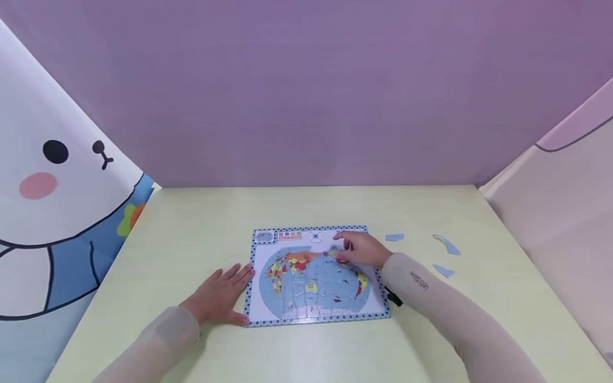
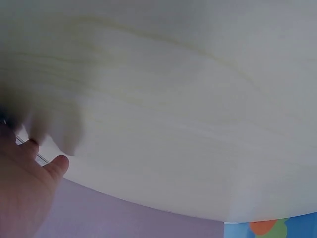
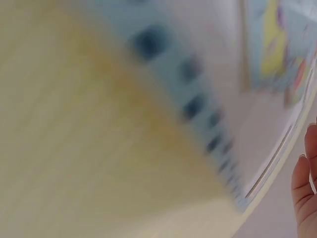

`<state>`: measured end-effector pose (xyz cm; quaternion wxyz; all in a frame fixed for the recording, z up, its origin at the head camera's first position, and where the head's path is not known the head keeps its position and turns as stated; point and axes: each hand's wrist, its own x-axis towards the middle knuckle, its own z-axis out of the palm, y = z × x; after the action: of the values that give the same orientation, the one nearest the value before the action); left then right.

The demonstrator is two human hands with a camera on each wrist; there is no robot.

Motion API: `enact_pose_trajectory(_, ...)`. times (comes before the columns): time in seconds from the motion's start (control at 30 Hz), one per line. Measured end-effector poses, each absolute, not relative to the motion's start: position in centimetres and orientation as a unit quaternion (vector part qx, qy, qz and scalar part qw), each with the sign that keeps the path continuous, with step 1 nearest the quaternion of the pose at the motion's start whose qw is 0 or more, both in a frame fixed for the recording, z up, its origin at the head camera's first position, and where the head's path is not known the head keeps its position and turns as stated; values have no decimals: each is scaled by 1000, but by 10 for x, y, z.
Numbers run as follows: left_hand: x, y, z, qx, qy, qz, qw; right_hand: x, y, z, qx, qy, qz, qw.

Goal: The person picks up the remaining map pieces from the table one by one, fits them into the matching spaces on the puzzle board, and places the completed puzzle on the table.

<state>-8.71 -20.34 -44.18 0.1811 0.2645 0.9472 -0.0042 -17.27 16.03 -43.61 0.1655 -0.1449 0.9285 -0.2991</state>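
Note:
A world map jigsaw puzzle [image 1: 311, 287] in a white frame with a dotted blue border lies on the table. My left hand [image 1: 221, 295] rests at its left edge, fingers spread and fingertips on the border. In the left wrist view part of the left hand [image 2: 29, 183] shows over the table. My right hand [image 1: 361, 249] is over the puzzle's upper right, index finger and thumb apart; its palm side is hidden in the head view. Fingertips [image 3: 301, 173] of that hand appear at the right margin of the right wrist view, beyond the dotted border [image 3: 193, 106].
Right of the puzzle lie three loose blue pieces: a flat one [image 1: 395, 237], a long curved one [image 1: 446, 244] and a small pointed one [image 1: 444, 271]. A purple backdrop [image 1: 306, 106] rises behind the pale table [image 1: 201, 223]. A cartoon-printed cloth [image 1: 72, 213] hangs at left.

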Motion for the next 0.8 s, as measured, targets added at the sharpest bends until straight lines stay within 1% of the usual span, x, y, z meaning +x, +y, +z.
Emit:
enact_pose_trajectory(0.17,-87,-205,-442,268,947,-1,174,-174,197,-440,-117,929,-313,156)
enact_pose_trajectory(0.4,-85,-206,-441,264,948,13,177,-177,257,-449,-106,951,-272,103)
enact_pose_trajectory(0.47,-85,-204,-439,262,948,11,181,-177,269,-450,-95,954,-266,98)
enact_pose_trajectory(0.63,-86,-205,-436,264,947,-4,185,-173,294,-444,-60,956,-266,108)
enact_pose_trajectory(0.8,-89,-204,-441,276,943,3,184,-162,329,-441,-41,960,-236,143)
